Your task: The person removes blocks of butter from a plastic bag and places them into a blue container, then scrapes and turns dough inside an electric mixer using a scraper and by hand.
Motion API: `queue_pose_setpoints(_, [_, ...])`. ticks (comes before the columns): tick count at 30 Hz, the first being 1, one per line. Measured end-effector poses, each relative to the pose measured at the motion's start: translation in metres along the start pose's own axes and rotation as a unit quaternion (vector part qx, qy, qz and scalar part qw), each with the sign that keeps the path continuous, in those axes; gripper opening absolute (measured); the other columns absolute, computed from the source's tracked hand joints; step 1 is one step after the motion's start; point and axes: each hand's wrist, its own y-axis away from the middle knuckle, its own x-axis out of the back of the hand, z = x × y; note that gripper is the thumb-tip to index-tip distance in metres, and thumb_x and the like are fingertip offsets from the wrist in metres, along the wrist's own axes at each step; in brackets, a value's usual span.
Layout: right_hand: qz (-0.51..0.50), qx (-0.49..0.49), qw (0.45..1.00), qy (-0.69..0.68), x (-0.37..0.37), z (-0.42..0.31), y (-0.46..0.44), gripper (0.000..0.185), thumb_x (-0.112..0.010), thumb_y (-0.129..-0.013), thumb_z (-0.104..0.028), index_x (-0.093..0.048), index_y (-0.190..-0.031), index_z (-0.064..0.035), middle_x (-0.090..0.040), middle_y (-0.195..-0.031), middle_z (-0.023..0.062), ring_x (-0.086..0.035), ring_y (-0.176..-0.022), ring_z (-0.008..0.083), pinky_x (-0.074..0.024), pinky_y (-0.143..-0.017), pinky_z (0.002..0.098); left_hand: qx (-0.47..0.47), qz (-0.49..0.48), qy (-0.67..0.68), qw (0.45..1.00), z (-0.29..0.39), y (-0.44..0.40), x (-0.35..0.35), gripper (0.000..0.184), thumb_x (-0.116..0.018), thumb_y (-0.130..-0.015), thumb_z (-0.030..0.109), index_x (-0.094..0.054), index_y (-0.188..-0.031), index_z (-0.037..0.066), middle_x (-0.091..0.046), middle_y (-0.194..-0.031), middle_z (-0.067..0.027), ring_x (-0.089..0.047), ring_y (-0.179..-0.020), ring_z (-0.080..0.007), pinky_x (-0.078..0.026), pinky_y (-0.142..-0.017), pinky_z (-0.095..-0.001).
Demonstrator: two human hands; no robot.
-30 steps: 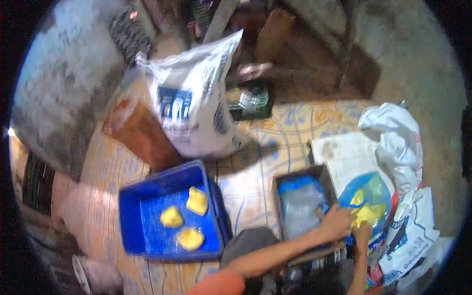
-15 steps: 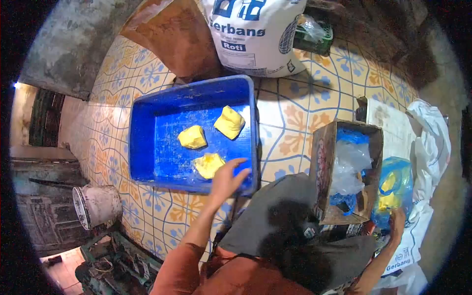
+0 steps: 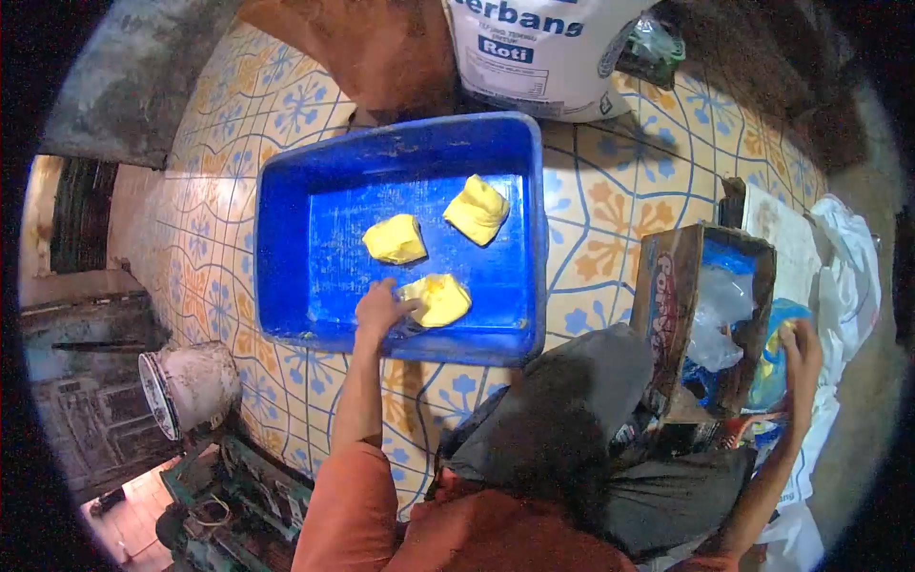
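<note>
Three soft-looking yellow lumps lie in a blue plastic tub on the floor: one at the near side, one in the middle and one at the back right. My left hand is inside the tub, fingers apart, with its thumb side at the left edge of the near lump. On the far right, my right hand curls over a blue translucent plastic bag with yellow stuff inside. Part of the bag is hidden by the hand and the carton.
An open carton holding plastic bags stands by my right knee. Behind the tub are a white flour sack and a brown sack. A dirty white bucket and dark machinery are at left.
My left hand has moved left across the near lump, from its right side to its left. My right hand has moved up along the bag. The view has shifted slightly.
</note>
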Motion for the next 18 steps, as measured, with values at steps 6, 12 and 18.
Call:
queue_pose_setpoints(6, [-0.203, 0.098, 0.970, -0.085, -0.127, -0.143, -0.019, 0.026, -0.064, -0.090, -0.026, -0.063, -0.092, -0.0003, -0.061, -0.076, 0.0055, -0.055, -0.072, 0.0138, -0.0457, -0.066, 0.0304, -0.153, 0.110, -0.077, 0.979, 0.016, -0.004, -0.013, 0.056, -0.079, -0.066, 0.049, -0.068, -0.107, 0.013, -0.063, -0.103, -0.0108, -0.061, -0.102, -0.0268, -0.048, -0.078, -0.0473])
queue_pose_setpoints(12, [-0.389, 0.191, 0.892, -0.133, -0.284, -0.245, -0.021, 0.029, -0.067, -0.088, -0.024, -0.066, -0.106, -0.0004, -0.067, -0.092, 0.0058, -0.060, -0.086, 0.0119, -0.0499, -0.077, 0.0299, -0.176, 0.148, -0.085, 0.969, -0.007, -0.068, 0.007, 0.019, -0.064, -0.081, 0.028, -0.069, -0.073, 0.011, -0.068, -0.076, -0.0119, -0.067, -0.069, -0.0311, -0.050, -0.063, -0.0472])
queue_pose_setpoints(18, [-0.486, 0.271, 0.830, 0.031, -0.445, -0.306, 0.013, 0.040, -0.060, -0.075, -0.027, -0.067, -0.107, -0.0032, -0.068, -0.101, 0.0226, -0.063, -0.099, 0.0406, -0.0500, -0.089, 0.0467, -0.129, 0.090, 0.021, 0.987, 0.004, -0.071, 0.021, 0.030, -0.061, -0.087, 0.035, -0.073, -0.094, 0.008, -0.070, -0.086, -0.0168, -0.067, -0.079, -0.0375, -0.052, -0.071, -0.0484])
